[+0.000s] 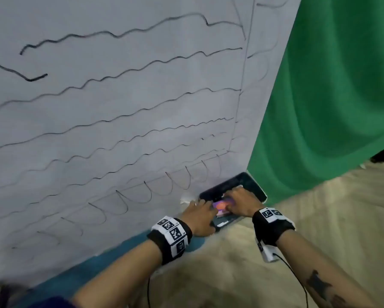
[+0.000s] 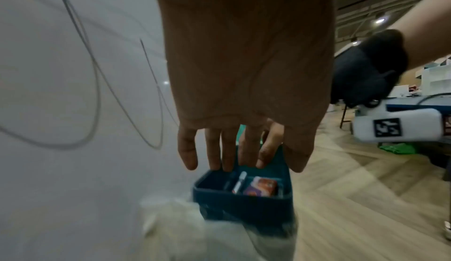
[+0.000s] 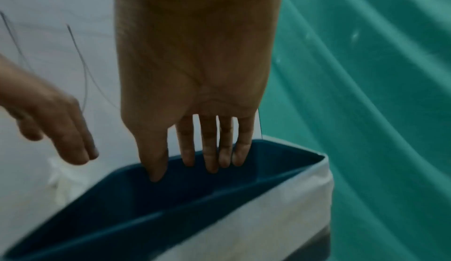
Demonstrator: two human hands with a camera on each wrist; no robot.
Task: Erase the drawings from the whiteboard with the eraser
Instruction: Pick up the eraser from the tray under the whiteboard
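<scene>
Now, whiteboard (image 1: 119, 107): one smooth, pale grey sheet, standing tilted, its lower edge along a blue strip near the floor
Drawings (image 1: 124, 34): thin black marker lines; about eight long wavy rows running across, a straight vertical line near the right edge, and a row of about seven U-shaped loops along the bottom; none look wiped
Tray (image 2: 244, 205): one dark teal plastic box, rectangular with rounded corners and upright walls, fixed at the board's lower right corner; the right wrist view shows its smooth inner wall
Eraser (image 2: 261, 186): one small block with an orange and purple printed face, lying inside the tray, toward its right side
Marker (image 2: 239, 182): one slim white stick, lying in the tray just left of the eraser
Left hand (image 1: 201, 215): over the tray's near left end; in the left wrist view its fingers (image 2: 227, 149) hang straight and slightly spread above the tray, released, grasping nothing
Right hand (image 1: 242, 201): reaching into the tray; in the right wrist view four straight fingers and the thumb point down past the rim, fingertips inside; the eraser is not seen there, so whether it is touched I cannot tell; nothing is clenched
Wristbands (image 1: 171, 236): two black fabric bands, one per wrist, each carrying white blocks with square black-and-white tags
Curtain (image 1: 331, 96): one green cloth, soft folds, hanging right of the board
Floor (image 1: 231, 274): pale wood-grain planks
</scene>
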